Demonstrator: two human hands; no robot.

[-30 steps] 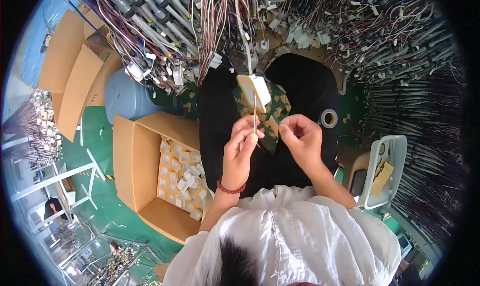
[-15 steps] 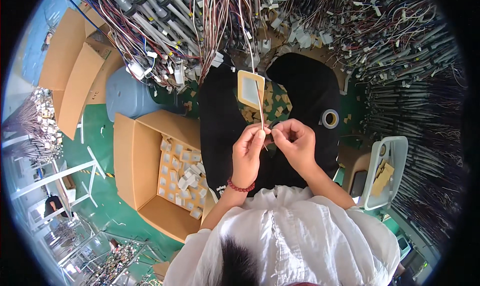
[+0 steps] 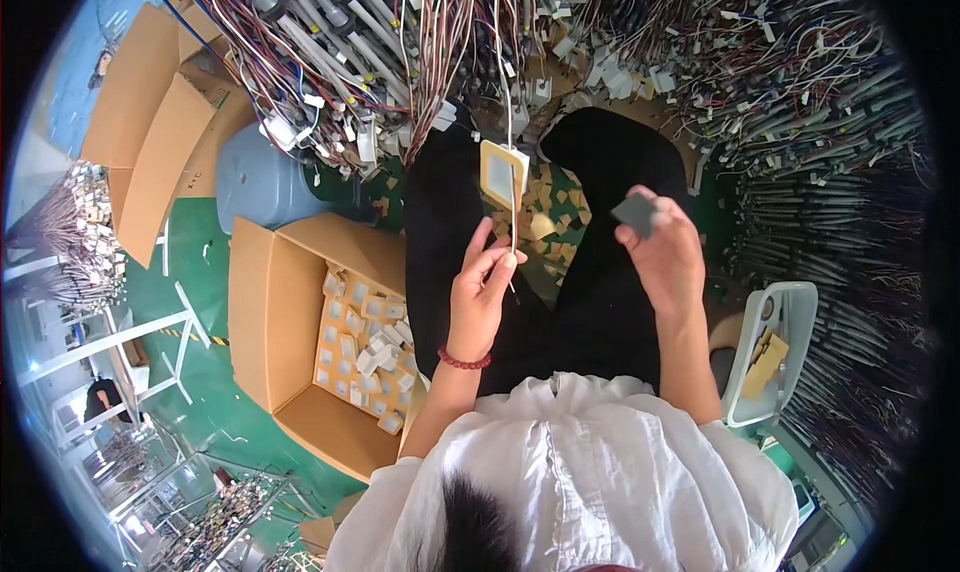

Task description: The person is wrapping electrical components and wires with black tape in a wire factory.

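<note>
My left hand [image 3: 476, 300] pinches a thin whitish wire [image 3: 514, 232] between thumb and fingers, in front of my lap. Just beyond those fingertips, a flat square pad [image 3: 495, 173] with a yellow border and a pale centre hangs along the wire. Out to the right, my right hand [image 3: 670, 262] has a small dark grey square piece [image 3: 635, 215] between thumb and fingers, slightly blurred. A pale yellow scrap [image 3: 542, 226] shows between my knees, near the left fingertips.
At left stands an open cardboard box [image 3: 252, 317] with many white-and-yellow pads inside. Behind it is a blue-grey plastic stool [image 3: 262, 179]. Cable bundles [image 3: 320, 42] crowd the far side and right. A white bin [image 3: 808, 307] sits at right. Yellow scraps litter the green floor.
My right hand has left the wire and swung right, and the grey square now shows in it. My left hand has shifted slightly left, still on the wire. A yellow scrap appears between my knees.
</note>
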